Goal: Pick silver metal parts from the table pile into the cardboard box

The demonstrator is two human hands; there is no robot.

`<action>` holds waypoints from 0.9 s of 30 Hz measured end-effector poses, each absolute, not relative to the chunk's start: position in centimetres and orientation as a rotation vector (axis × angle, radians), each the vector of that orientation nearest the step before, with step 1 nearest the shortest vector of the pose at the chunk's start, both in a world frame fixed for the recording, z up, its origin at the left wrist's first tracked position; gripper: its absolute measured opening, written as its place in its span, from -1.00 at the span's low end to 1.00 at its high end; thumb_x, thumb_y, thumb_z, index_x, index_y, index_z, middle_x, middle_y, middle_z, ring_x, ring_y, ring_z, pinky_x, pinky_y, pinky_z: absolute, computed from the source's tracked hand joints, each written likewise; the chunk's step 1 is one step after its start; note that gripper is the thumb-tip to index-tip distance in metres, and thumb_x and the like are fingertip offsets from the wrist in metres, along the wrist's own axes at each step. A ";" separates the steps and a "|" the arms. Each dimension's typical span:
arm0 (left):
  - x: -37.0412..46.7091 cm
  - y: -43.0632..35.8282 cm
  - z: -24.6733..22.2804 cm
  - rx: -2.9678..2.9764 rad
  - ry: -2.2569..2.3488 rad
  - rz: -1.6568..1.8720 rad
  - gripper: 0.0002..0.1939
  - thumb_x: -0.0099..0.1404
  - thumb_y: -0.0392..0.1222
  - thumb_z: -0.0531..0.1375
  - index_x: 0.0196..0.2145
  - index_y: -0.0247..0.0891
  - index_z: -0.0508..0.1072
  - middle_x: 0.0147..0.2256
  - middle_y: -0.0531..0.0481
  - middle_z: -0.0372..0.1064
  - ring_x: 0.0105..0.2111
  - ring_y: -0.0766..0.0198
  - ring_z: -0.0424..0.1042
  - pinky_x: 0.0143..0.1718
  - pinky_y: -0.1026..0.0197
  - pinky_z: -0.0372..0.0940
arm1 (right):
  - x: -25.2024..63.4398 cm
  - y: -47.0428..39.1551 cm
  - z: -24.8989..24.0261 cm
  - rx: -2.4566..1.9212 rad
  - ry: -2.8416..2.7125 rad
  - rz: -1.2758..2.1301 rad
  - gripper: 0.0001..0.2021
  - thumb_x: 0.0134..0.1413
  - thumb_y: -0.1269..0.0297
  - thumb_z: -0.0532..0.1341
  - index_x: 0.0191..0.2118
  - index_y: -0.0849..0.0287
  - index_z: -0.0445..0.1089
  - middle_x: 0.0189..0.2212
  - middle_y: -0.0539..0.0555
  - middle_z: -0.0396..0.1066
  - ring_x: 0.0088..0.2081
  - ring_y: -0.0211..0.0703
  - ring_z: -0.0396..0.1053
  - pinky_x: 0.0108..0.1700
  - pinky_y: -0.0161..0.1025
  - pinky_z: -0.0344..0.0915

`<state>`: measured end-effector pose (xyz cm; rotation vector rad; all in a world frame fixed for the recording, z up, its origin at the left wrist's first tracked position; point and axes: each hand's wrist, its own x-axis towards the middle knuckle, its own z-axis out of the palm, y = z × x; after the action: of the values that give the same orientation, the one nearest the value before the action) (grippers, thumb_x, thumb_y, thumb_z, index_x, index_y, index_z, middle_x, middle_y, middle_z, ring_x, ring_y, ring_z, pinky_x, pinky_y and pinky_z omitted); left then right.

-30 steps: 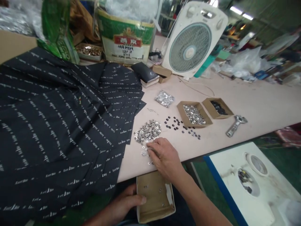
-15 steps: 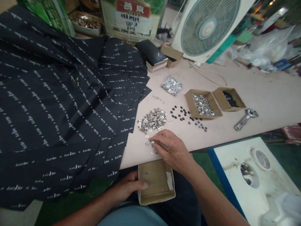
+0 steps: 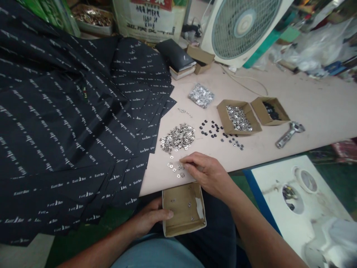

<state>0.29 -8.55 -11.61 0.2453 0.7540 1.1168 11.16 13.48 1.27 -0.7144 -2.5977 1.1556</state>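
My left hand [image 3: 154, 216] grips the left wall of a shallow cardboard box [image 3: 182, 229] just below the table's front edge, its thumb over the rim. A few metal snap fasteners [image 3: 189, 204] lie in that box. My right hand [image 3: 206, 171] is over the table edge, above the box's far right corner. Its fingers are drawn together beside several loose snap fasteners [image 3: 174, 169]; whether they pinch one is hidden. Behind these lies a heap of silver snap fasteners [image 3: 178, 137].
Dark printed fabric [image 3: 69, 123] covers the table's left side. Black snap caps [image 3: 210, 131] lie scattered near a box of silver fasteners [image 3: 240, 118] and a box of black pieces [image 3: 270, 111]. A bagged fastener pack [image 3: 201, 95], metal tool [image 3: 290, 134] and fan [image 3: 245, 22] stand around.
The view has shifted slightly. My right hand's fingertips have pulled a little away from the loose fasteners, which lie rearranged. One more fastener shows at the far end inside the held box.
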 end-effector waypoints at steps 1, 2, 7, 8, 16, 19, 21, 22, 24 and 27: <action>0.3 -8.6 -11.6 0.245 0.760 1.116 -0.42 0.21 -0.21 0.34 0.20 -0.30 0.52 0.17 -0.23 0.54 0.17 -0.21 0.47 0.29 -0.20 0.23 | 11.3 13.6 1.4 -0.783 -2.555 1.179 -0.79 0.32 0.42 0.18 -0.08 0.08 0.57 -0.16 0.05 0.59 -0.12 -0.11 0.52 -0.01 -0.13 0.40; 0.3 -8.6 -11.6 0.243 0.768 1.112 -0.42 0.21 -0.20 0.34 0.19 -0.30 0.52 0.17 -0.23 0.54 0.18 -0.21 0.47 0.30 -0.19 0.23 | 11.4 13.8 1.4 -0.827 -2.523 1.190 -0.78 0.33 0.41 0.18 -0.07 0.08 0.57 -0.14 0.05 0.59 -0.11 -0.12 0.52 0.01 -0.14 0.40; 0.2 -8.7 -11.5 0.238 0.803 1.101 -0.41 0.21 -0.16 0.36 0.19 -0.31 0.52 0.17 -0.23 0.54 0.19 -0.22 0.46 0.30 -0.20 0.24 | 10.8 13.8 1.1 -0.645 -2.582 1.138 -0.72 0.34 0.49 0.12 -0.04 0.10 0.55 -0.06 0.10 0.55 -0.01 -0.11 0.49 0.10 -0.11 0.38; 0.2 -8.7 -11.4 0.239 0.805 1.107 -0.41 0.21 -0.16 0.36 0.20 -0.31 0.52 0.17 -0.22 0.54 0.20 -0.22 0.45 0.30 -0.20 0.24 | 10.6 13.7 1.0 -0.585 -2.625 1.104 -0.70 0.35 0.50 0.11 -0.02 0.12 0.54 -0.06 0.13 0.53 -0.01 -0.10 0.47 0.11 -0.10 0.38; 0.4 -8.7 -11.4 0.238 0.786 1.118 -0.42 0.20 -0.17 0.36 0.18 -0.30 0.53 0.16 -0.21 0.55 0.19 -0.20 0.46 0.31 -0.19 0.23 | 9.7 12.4 1.0 -0.471 -2.857 0.835 -0.75 0.43 0.43 0.11 0.08 0.17 0.47 -0.11 0.18 0.45 -0.04 -0.02 0.38 0.07 -0.06 0.35; 0.4 -8.6 -11.4 0.238 0.782 1.116 -0.40 0.18 -0.16 0.37 0.18 -0.30 0.53 0.15 -0.21 0.56 0.15 -0.20 0.49 0.29 -0.20 0.24 | 9.1 12.0 0.7 -0.430 -2.894 0.711 -0.81 0.42 0.34 0.18 0.03 0.20 0.48 -0.13 0.20 0.46 -0.06 0.03 0.37 0.05 -0.01 0.33; 0.4 -8.6 -11.5 0.245 0.796 1.117 -0.41 0.18 -0.17 0.36 0.18 -0.30 0.53 0.14 -0.21 0.56 0.13 -0.20 0.50 0.28 -0.20 0.24 | 8.7 11.6 0.3 -0.430 -2.882 0.639 -0.85 0.38 0.31 0.23 -0.03 0.21 0.49 -0.15 0.21 0.46 -0.08 0.05 0.36 0.03 0.01 0.33; 0.4 -8.6 -11.6 0.250 0.804 1.120 -0.41 0.18 -0.18 0.36 0.18 -0.30 0.53 0.14 -0.21 0.57 0.14 -0.20 0.50 0.28 -0.19 0.24 | 8.7 11.4 0.1 -0.439 -2.866 0.616 -0.87 0.37 0.30 0.25 -0.07 0.21 0.49 -0.15 0.21 0.46 -0.09 0.05 0.35 0.03 0.00 0.32; 0.3 -8.7 -11.8 0.256 0.810 1.124 -0.42 0.19 -0.18 0.35 0.18 -0.29 0.53 0.14 -0.20 0.57 0.15 -0.19 0.48 0.27 -0.19 0.25 | 8.7 11.0 -0.3 -0.451 -2.836 0.599 -0.90 0.37 0.31 0.25 -0.14 0.20 0.48 -0.18 0.19 0.46 -0.10 0.04 0.35 0.01 -0.02 0.32; 0.2 -8.7 -11.9 0.261 0.801 1.123 -0.41 0.20 -0.18 0.34 0.19 -0.28 0.52 0.15 -0.20 0.56 0.16 -0.19 0.47 0.26 -0.18 0.26 | 9.2 10.5 -0.5 -0.459 -2.836 0.609 -0.86 0.40 0.36 0.19 -0.22 0.19 0.47 -0.24 0.16 0.45 -0.14 0.00 0.35 -0.04 -0.08 0.31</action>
<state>0.17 -8.70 -11.86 0.2606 0.8014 1.1228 9.16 10.54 -0.52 -0.4589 -2.8362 0.6095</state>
